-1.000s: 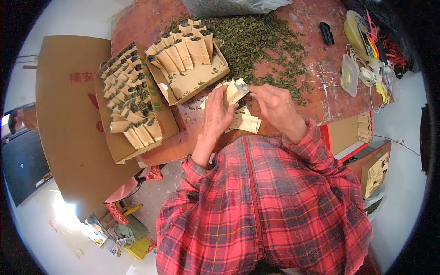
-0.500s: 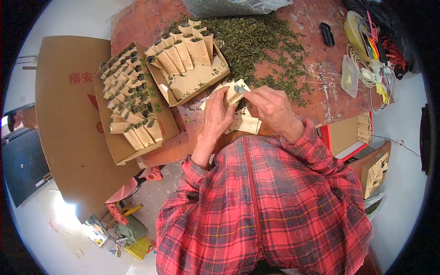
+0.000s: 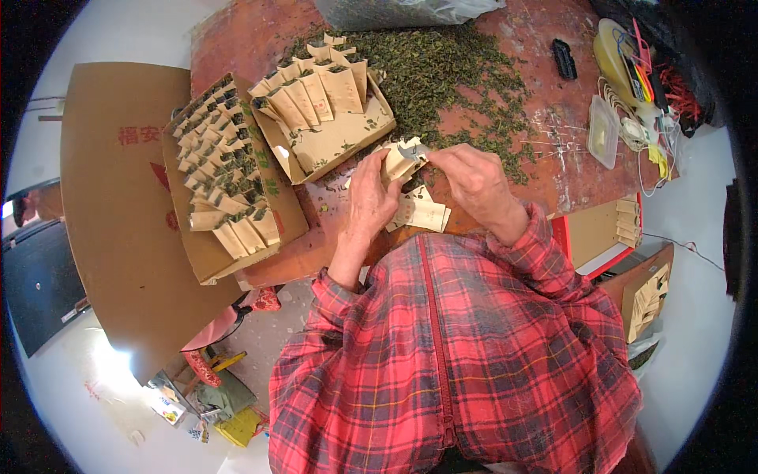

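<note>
I see my left hand (image 3: 371,197) closed on a small tan pouch (image 3: 401,158), gripping it from below and the left, while my right hand (image 3: 474,178) pinches its top edge from the right; the pouch sits between the two hands, touching both, its long axis running roughly up and away from me, mouth tilted toward the leaf pile. Both hands are equally near it. Just under the hands lie a few flat empty pouches (image 3: 418,212) on the counter (image 3: 545,134). Beyond the fingertips spreads the loose green leaf (image 3: 450,71). To the left of my left hand stands a tray (image 3: 324,150) of filled pouches, and further left a longer box (image 3: 229,197) packed with more. I cannot tell whether the held pouch has leaf in it: the fingers cover its mouth, and my right palm hides its far side.
</note>
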`<act>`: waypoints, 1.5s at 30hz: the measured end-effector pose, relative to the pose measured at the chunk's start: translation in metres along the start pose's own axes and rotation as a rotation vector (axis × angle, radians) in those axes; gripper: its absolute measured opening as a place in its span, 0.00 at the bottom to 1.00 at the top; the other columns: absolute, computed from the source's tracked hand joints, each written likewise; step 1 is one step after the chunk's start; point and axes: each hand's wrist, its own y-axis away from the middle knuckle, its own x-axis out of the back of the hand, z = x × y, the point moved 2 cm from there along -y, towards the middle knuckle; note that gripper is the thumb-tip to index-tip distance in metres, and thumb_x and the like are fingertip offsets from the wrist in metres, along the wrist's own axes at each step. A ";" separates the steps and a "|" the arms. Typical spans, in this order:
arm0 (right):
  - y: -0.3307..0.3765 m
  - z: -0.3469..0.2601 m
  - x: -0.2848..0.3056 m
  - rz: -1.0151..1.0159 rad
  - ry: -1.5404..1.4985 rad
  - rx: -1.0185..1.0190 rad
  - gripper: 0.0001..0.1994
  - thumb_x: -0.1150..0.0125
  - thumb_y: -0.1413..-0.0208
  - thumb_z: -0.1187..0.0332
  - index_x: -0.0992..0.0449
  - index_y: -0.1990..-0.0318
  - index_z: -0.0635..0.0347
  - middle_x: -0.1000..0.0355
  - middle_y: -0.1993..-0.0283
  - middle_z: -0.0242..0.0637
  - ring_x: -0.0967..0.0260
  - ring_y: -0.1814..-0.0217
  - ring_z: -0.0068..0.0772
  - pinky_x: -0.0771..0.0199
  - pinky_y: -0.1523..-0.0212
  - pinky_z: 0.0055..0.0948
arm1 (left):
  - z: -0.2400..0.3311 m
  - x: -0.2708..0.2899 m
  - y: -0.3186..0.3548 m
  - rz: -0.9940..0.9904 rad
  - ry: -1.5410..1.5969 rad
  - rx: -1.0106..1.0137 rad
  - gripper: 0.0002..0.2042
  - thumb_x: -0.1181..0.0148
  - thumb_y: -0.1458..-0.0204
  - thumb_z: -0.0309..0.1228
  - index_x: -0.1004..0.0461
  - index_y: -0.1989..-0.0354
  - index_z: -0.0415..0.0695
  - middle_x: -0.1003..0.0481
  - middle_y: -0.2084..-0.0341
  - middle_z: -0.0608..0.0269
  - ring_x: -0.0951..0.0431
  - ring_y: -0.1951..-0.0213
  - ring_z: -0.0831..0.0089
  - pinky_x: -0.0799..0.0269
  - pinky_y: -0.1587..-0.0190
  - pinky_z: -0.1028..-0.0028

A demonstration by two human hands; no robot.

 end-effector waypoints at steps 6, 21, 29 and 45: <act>0.002 0.009 0.003 0.059 -0.003 -0.019 0.16 0.39 0.51 0.82 0.18 0.53 0.61 0.22 0.64 0.42 0.21 0.65 0.45 0.19 0.67 0.39 | -0.001 0.001 0.000 0.004 -0.014 -0.019 0.27 0.32 0.52 0.24 0.31 0.41 0.36 0.25 0.50 0.41 0.25 0.47 0.44 0.30 0.41 0.55; 0.003 0.009 0.007 0.124 -0.193 -0.238 0.09 0.37 0.41 0.80 0.18 0.53 0.66 0.19 0.66 0.42 0.23 0.74 0.28 0.24 0.73 0.25 | -0.005 -0.003 -0.002 0.008 -0.025 -0.014 0.28 0.32 0.53 0.24 0.32 0.41 0.35 0.26 0.49 0.40 0.26 0.46 0.43 0.32 0.40 0.53; 0.003 0.006 -0.001 0.061 -0.208 -0.313 0.07 0.35 0.41 0.75 0.19 0.57 0.67 0.20 0.64 0.51 0.20 0.66 0.51 0.20 0.67 0.40 | -0.005 -0.007 0.001 0.033 -0.072 -0.047 0.30 0.33 0.54 0.23 0.34 0.39 0.35 0.27 0.50 0.40 0.27 0.46 0.42 0.32 0.41 0.52; 0.002 0.003 0.002 0.087 -0.131 -0.254 0.07 0.34 0.40 0.75 0.18 0.56 0.67 0.19 0.66 0.46 0.21 0.73 0.37 0.23 0.73 0.32 | -0.002 -0.008 0.000 0.058 -0.052 -0.041 0.30 0.32 0.55 0.23 0.33 0.41 0.35 0.27 0.51 0.40 0.27 0.47 0.42 0.32 0.42 0.52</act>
